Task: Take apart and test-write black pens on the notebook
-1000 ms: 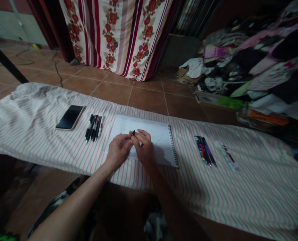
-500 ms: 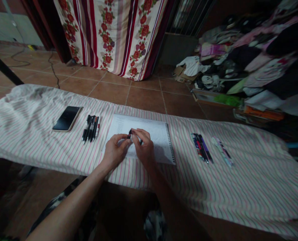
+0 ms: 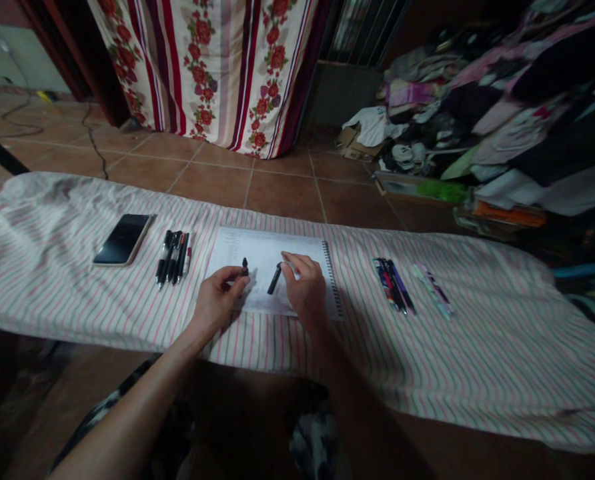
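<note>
My left hand pinches a small dark piece with a narrowed upper end, upright between thumb and fingertips; whether it is part of a marker I cannot make out. In my right hand a short black tube, like a marker cap or barrel, is held between thumb and fingers, slanting down to the left. The two pieces are apart. Both hands are over a spiral notebook with a white page, some writing at its upper left.
Left of the notebook lie a row of black pens and a phone. On the right are a group of dark and purple pens and a pair of pale pens. A striped cloth covers the table.
My hands were together over the notebook and have moved apart. The dark piece and the black tube now show separately, one in each hand. The view has shifted slightly.
</note>
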Tool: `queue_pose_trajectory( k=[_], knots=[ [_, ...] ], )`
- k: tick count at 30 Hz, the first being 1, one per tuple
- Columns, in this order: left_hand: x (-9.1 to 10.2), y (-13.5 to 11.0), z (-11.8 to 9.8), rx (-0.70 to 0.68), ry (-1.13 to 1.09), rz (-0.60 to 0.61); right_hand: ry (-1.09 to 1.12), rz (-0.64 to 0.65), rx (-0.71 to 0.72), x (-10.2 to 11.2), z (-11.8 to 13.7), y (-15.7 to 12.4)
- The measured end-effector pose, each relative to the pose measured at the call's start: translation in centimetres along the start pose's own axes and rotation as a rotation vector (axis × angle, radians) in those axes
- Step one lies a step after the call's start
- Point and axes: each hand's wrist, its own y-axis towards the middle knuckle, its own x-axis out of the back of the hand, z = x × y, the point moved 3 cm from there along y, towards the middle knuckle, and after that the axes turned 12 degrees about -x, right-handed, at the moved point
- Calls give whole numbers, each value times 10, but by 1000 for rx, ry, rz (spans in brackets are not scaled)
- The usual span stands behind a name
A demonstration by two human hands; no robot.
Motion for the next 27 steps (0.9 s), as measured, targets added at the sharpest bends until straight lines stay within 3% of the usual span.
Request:
queue_pose_trajectory(
  k=[8,27],
  knots=[
    [1,-2,0,68,-208,-102,-149,125,-93,-3,-5,-6],
    [7,-1,2,160,-309,-181,-297,181,-26,-10,-1,-14]
  ],
)
